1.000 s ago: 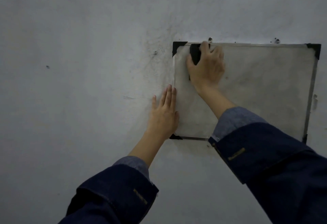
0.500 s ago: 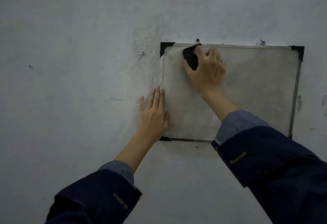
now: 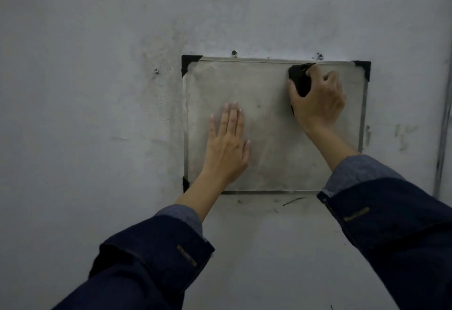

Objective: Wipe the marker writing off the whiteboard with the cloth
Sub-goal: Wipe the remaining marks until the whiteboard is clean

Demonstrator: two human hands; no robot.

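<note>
A small whiteboard (image 3: 266, 84) with a thin metal frame and black corner caps hangs on a grey wall. Its surface is smudged grey, with one small dark dot near the middle; no clear writing shows. My right hand (image 3: 318, 101) grips a black cloth (image 3: 300, 79) and presses it against the board's upper right part, just below the top frame. My left hand (image 3: 227, 145) lies flat on the board's lower left area, fingers straight and pointing up. Dark blue sleeves cover both forearms.
The grey wall (image 3: 85, 114) around the board is scuffed with dark smears. Two screws (image 3: 234, 53) sit above the top frame and one (image 3: 156, 71) to the left. A dark vertical strip (image 3: 444, 126) runs down the wall at the far right.
My right hand has swept the cloth from the board's upper left to its upper right. My left hand has shifted from the board's left edge onto its surface.
</note>
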